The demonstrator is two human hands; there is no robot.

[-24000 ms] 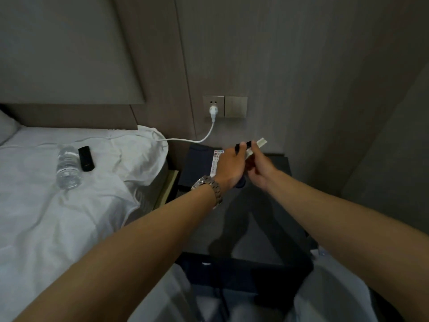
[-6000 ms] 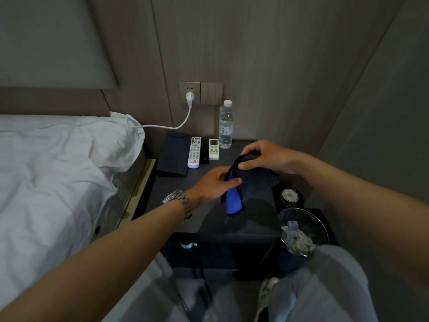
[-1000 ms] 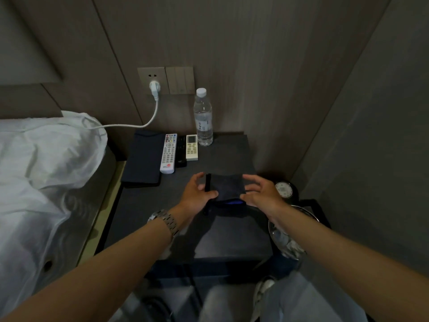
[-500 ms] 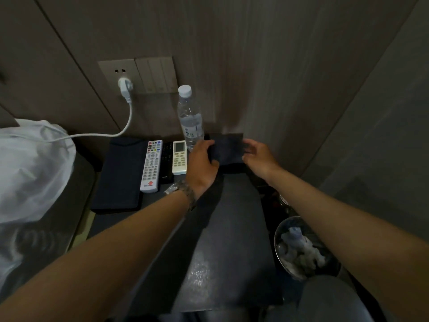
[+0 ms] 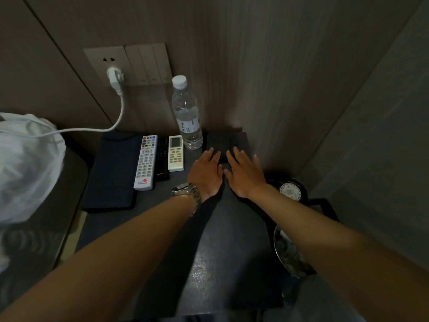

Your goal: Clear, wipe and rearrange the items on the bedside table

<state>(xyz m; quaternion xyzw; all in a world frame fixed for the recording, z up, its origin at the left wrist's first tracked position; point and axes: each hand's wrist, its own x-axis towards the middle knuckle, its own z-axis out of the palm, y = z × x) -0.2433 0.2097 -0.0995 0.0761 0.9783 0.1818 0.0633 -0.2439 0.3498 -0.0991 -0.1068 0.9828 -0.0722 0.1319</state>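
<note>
The dark grey stone-look tabletop fills a tight corner between the white-sheeted bed and wood-grain wall panels, and its near half lies bare, so that is where there is room to work. Off its right edge a round wire wastebasket of crumpled paper sits below, with a small round clock behind it; anything pushed rightward would drop there. Further in, the left hand and right hand lie flat side by side, fingers straight, each grip holding nothing, only pressing the folded dark cloth into the far right corner. Just left of it stands a clear plastic water bottle, tall and easily toppled by a left-hand nudge. Beyond that sit a small cream remote, a black remote, a long white remote and a dark fabric folder, closely packed, leaving little slack at the back.
</note>
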